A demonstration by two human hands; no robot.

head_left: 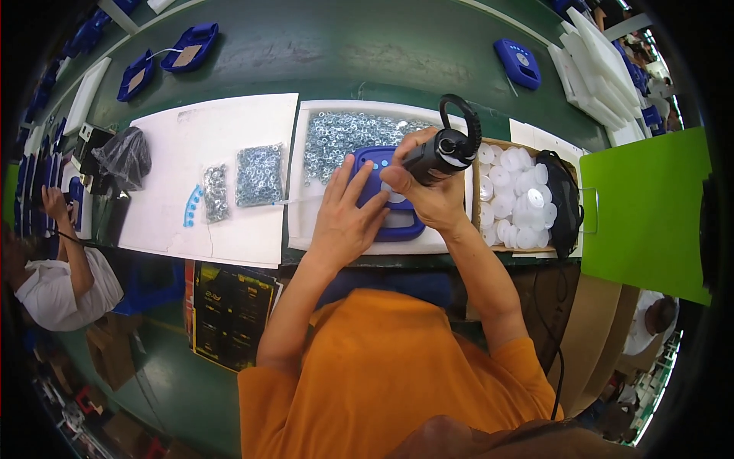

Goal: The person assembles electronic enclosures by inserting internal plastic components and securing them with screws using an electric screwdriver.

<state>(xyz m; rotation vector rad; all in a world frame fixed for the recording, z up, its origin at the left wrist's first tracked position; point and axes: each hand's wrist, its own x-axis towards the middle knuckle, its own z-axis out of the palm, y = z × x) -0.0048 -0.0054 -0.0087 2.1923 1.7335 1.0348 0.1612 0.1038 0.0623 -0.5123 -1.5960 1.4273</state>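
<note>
A blue plastic housing [401,232] with a handle-like opening at its near end lies on the white tray in front of me. My left hand [348,222] rests on its left side, fingers stretched out and spread over the top. In my right hand [434,200] is a black electric screwdriver [430,162] with a loop at its upper end. It leans over the housing; its tip is hidden behind my fingers. Beside the left hand, a thin pale cord [300,200] runs leftward from the housing.
Many metal washers [336,138] fill the tray's far part. On the right are a box of white plastic discs [520,195], a black bag [562,203] and a green panel [646,214]. Bagged metal parts [258,176] lie left. Blue housings [518,63] sit farther off. A co-worker [65,283] is at left.
</note>
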